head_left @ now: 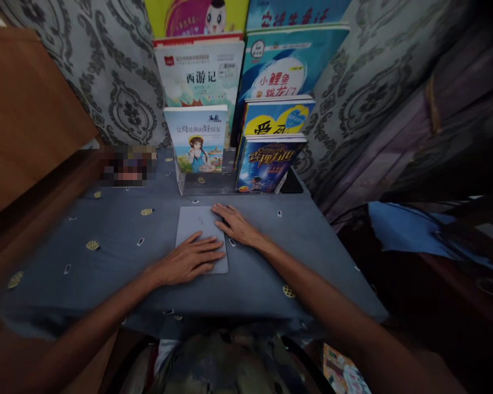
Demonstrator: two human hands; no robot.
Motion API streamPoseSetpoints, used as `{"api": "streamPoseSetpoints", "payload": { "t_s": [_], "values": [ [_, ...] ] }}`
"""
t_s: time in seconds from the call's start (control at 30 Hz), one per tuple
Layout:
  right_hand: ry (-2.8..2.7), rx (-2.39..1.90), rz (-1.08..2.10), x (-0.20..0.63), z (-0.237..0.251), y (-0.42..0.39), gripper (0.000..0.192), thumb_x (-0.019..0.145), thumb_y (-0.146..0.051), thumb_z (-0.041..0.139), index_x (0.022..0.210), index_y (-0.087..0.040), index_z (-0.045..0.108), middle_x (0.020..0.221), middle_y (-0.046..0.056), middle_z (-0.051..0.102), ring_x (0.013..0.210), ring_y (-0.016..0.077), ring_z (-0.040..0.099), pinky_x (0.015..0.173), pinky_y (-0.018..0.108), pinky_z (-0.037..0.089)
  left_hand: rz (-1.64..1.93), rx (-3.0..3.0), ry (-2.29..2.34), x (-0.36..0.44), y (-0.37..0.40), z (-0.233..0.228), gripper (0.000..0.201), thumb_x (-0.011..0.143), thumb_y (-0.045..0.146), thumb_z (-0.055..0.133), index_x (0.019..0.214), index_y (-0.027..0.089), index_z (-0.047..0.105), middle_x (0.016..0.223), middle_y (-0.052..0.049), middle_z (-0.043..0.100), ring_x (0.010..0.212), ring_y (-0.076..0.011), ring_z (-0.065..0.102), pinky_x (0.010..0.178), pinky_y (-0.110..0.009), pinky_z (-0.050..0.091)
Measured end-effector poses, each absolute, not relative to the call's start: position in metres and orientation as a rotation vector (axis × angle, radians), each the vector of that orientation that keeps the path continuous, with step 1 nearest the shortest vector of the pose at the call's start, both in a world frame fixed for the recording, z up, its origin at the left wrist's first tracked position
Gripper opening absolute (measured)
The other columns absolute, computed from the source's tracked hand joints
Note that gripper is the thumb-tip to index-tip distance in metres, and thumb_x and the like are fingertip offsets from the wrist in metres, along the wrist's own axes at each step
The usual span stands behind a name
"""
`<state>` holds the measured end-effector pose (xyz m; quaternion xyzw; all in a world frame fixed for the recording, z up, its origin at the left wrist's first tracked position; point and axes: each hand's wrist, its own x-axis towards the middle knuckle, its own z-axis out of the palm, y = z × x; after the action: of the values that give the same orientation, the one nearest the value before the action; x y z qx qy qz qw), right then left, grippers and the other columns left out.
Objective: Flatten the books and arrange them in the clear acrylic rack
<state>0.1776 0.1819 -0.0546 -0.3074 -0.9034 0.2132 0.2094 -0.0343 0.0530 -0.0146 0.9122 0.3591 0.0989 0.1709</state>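
Grey cloth with small yellow shapes is covering the surface (119,273). One thin, pale grey sheet (197,224) is lying flat on it, near the middle, just in front of a clear book stand (207,185). I cannot tell if it is a card or a thin book.

The left hand (193,257) is reaching over the sheet's left edge and resting palm down on its lower part. Its fingers are lying straight and a bit spread. The right hand (237,224) is touching the sheet's top right corner with its fingertips, and its palm is sitting over the cloth beside it. The fingers of both hands are resting loose, let go and not gripping.

In the stand, a light blue book (197,121) with a drawn child is standing at the front left. A dark blue book (267,164) with gold writing is standing at the front right. Taller books are rising behind them. A flat black thing (292,185) is lying just right of the stand. Patterned curtains (127,104) are hanging behind.
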Motion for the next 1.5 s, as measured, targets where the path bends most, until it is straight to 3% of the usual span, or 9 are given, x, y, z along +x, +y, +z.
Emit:
{"api": "streamPoseSetpoints", "payload": {
  "t_s": [0.37, 0.9, 1.07, 1.27, 1.4, 1.5],
  "values": [
    [-2.56, -0.856, 0.564, 0.177, -0.053, 0.181, 0.049, 0.101, -0.033, 0.042, 0.146, -0.017, 0.047, 0.155, 0.015, 0.045, 0.149, 0.0248, 0.033, 0.121, 0.055, 0.025, 0.473, 2.448, 1.818, -0.088, 0.093, -0.041, 0.049, 0.102, 0.034, 0.032, 0.145, 0.016, 0.046, 0.155, -0.013, 0.044, 0.146, -0.0245, 0.038, 0.12, -0.052, 0.028],
    [-2.529, -0.84, 0.535, 0.178, -0.06, 0.184, 0.047, 0.1, -0.034, 0.044, 0.144, -0.019, 0.051, 0.153, 0.014, 0.047, 0.147, 0.0254, 0.037, 0.12, 0.055, 0.027, 0.265, 2.593, 1.744, -0.087, 0.009, -0.035, 0.067, 0.1, 0.059, 0.035, 0.152, 0.017, 0.035, 0.159, -0.014, 0.038, 0.146, -0.0259, 0.037, 0.121, -0.048, 0.027],
    [-2.484, -0.825, 0.501, 0.179, -0.062, 0.184, 0.045, 0.099, -0.031, 0.047, 0.139, -0.014, 0.054, 0.146, 0.017, 0.054, 0.139, 0.0271, 0.047, 0.116, 0.052, 0.034, 0.116, 2.627, 1.745, -0.088, 0.011, -0.027, 0.064, 0.102, 0.057, 0.031, 0.151, 0.017, 0.037, 0.159, -0.013, 0.038, 0.146, -0.0252, 0.037, 0.118, -0.048, 0.032],
    [-2.44, -0.861, 0.438, 0.184, -0.049, 0.172, 0.039, 0.098, -0.03, 0.05, 0.132, -0.016, 0.06, 0.123, 0.015, 0.067, 0.117, 0.0272, 0.06, 0.11, 0.051, 0.04, -0.086, 2.624, 1.829, -0.078, 0.03, -0.012, 0.051, 0.104, 0.039, 0.032, 0.145, 0.013, 0.048, 0.154, -0.015, 0.045, 0.143, -0.0292, 0.042, 0.114, -0.054, 0.035],
    [-2.387, -0.994, 0.412, 0.187, -0.042, 0.161, 0.037, 0.097, -0.03, 0.051, 0.131, -0.018, 0.062, 0.119, 0.014, 0.069, 0.116, 0.0271, 0.061, 0.112, 0.052, 0.036, -0.155, 2.641, 1.878, -0.075, 0.05, -0.008, 0.05, 0.103, 0.039, 0.035, 0.142, 0.011, 0.051, 0.152, -0.017, 0.046, 0.144, -0.0302, 0.041, 0.114, -0.056, 0.033],
    [-2.373, -1.029, 0.436, 0.185, -0.036, 0.154, 0.035, 0.097, -0.029, 0.051, 0.126, -0.016, 0.065, 0.112, 0.014, 0.071, 0.109, 0.0265, 0.063, 0.104, 0.046, 0.044, -0.179, 2.619, 1.932, -0.075, 0.07, -0.005, 0.052, 0.102, 0.043, 0.04, 0.141, 0.011, 0.052, 0.153, -0.019, 0.045, 0.144, -0.0313, 0.041, 0.114, -0.055, 0.035]
  ]
}}
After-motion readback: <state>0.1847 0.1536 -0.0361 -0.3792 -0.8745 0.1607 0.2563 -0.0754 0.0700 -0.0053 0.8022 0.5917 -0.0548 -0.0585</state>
